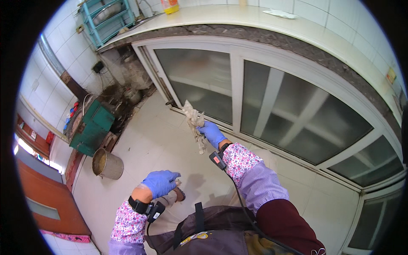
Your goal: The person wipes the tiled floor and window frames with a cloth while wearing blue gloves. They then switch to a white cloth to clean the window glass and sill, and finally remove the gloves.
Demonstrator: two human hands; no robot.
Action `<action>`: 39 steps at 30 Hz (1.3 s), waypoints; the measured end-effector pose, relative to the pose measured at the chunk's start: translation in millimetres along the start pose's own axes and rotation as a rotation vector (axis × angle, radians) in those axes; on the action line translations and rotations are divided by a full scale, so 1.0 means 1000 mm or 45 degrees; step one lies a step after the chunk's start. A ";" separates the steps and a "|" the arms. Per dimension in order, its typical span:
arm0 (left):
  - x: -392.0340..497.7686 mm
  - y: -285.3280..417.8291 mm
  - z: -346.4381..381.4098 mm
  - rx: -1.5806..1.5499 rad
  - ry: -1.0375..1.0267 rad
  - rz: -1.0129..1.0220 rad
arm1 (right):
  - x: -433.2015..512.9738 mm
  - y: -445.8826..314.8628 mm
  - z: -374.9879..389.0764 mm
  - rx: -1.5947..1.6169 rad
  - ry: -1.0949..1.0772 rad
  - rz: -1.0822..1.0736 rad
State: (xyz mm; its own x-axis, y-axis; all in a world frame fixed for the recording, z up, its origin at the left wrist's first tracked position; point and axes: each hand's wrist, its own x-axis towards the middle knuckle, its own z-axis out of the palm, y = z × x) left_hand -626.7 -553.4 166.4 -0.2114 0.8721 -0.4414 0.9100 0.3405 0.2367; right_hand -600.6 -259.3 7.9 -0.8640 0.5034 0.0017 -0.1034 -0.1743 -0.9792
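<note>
My right hand (211,133), in a blue glove, grips a crumpled, dirty whitish cloth (193,120). The cloth hangs from both sides of the fingers, close to the lower frame of a white sliding cabinet door (236,92) with frosted glass panes. My left hand (162,184), also blue-gloved, is held over the tiled floor (153,140) in front of my body. Its fingers point right with the thumb apart, and I see nothing held in it. Below it, part of my shoe (180,193) shows.
A metal bucket (111,166) stands on the left, beside a green metal box (91,127) and dirty pipes. Above the cabinet runs a pale countertop (223,14) with a white dish (280,14) and a yellow-based bottle (171,7). A blue rack (106,22) holds a metal bowl.
</note>
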 end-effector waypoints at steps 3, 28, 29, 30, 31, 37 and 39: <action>-0.023 -0.003 0.019 -0.018 -0.060 -0.167 | 0.002 0.008 0.003 0.208 -0.095 0.030; 0.052 -0.026 0.008 -0.807 1.285 -0.077 | -0.073 -0.091 0.014 -1.239 -0.070 -0.588; 0.052 -0.022 0.004 -0.940 1.242 -0.101 | -0.075 -0.092 0.017 -0.979 -0.111 -0.236; 0.055 -0.019 -0.003 -0.900 1.317 -0.018 | -0.074 -0.094 0.019 -0.978 -0.122 -0.500; 0.057 -0.015 -0.007 -0.898 1.333 -0.002 | -0.074 -0.095 0.019 -0.921 -0.164 -0.432; 0.065 0.004 -0.010 -0.712 1.201 0.095 | -0.091 -0.083 0.026 -1.221 -0.355 -0.412; 0.068 0.008 0.000 -0.879 0.980 0.029 | -0.096 -0.073 0.031 -1.035 -0.227 -0.429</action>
State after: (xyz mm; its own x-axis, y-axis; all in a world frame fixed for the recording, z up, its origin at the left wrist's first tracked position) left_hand -633.8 -491.9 138.2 -0.5885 0.7871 0.1848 0.5650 0.2368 0.7904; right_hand -525.2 -321.6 85.8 -0.9216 0.2685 0.2801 -0.0434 0.6460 -0.7621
